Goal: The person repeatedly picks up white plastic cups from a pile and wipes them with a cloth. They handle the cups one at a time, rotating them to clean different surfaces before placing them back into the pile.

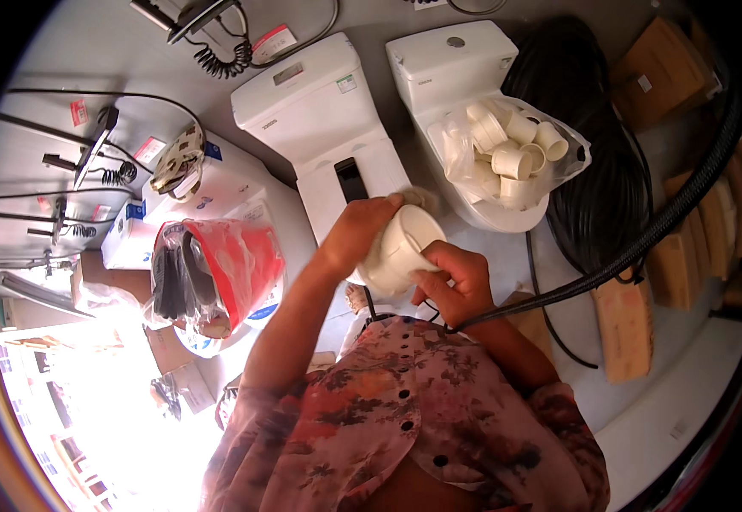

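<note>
Both my hands hold a large cream plastic pipe fitting in front of my body. My left hand grips its upper left side, fingers partly hidden behind it. My right hand pinches the rim at the lower right. Beyond the fitting stands a white toilet with a dark phone lying on its lid. On a second white toilet, to the right, rests a clear plastic bag of several smaller cream pipe fittings.
A red and clear bag with dark items sits on another toilet at left. Coiled black hose and cardboard boxes are at right. A thick black cable crosses the right side. Shower fittings hang at upper left.
</note>
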Action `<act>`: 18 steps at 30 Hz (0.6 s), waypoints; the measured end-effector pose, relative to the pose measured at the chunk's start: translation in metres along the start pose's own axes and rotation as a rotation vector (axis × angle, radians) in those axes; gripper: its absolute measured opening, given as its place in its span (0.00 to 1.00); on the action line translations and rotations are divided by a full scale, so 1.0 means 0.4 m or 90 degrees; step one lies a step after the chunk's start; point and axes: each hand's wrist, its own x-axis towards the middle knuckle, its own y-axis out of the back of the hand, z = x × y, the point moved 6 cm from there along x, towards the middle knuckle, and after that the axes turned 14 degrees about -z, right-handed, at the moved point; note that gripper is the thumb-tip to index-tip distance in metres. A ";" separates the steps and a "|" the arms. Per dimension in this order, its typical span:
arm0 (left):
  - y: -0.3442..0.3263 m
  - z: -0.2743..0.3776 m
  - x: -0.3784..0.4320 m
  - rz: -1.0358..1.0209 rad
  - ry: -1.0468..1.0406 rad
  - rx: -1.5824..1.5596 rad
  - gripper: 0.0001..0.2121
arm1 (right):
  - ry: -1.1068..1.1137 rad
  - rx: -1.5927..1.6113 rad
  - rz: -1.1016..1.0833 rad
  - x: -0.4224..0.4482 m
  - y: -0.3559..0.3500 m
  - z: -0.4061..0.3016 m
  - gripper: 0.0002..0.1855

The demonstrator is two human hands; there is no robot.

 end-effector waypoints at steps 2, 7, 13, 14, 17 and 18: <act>-0.006 -0.033 -0.013 -0.086 0.001 -0.250 0.16 | 0.000 -0.046 -0.012 0.007 -0.018 -0.038 0.04; -0.026 0.031 -0.100 0.293 -0.070 0.455 0.12 | -0.011 -0.153 0.048 0.023 -0.027 0.049 0.06; -0.114 0.063 -0.166 0.367 -0.377 0.567 0.11 | -0.106 0.091 0.025 -0.009 -0.061 0.060 0.05; -0.097 0.049 -0.167 0.315 -0.307 0.496 0.11 | -0.133 0.073 0.014 -0.020 -0.069 0.051 0.05; -0.023 -0.007 -0.149 0.115 -0.077 0.122 0.16 | -0.114 0.120 -0.061 -0.027 -0.088 -0.027 0.06; -0.020 -0.016 -0.144 -0.023 -0.068 -0.076 0.17 | -0.080 0.134 -0.101 -0.031 -0.096 -0.035 0.08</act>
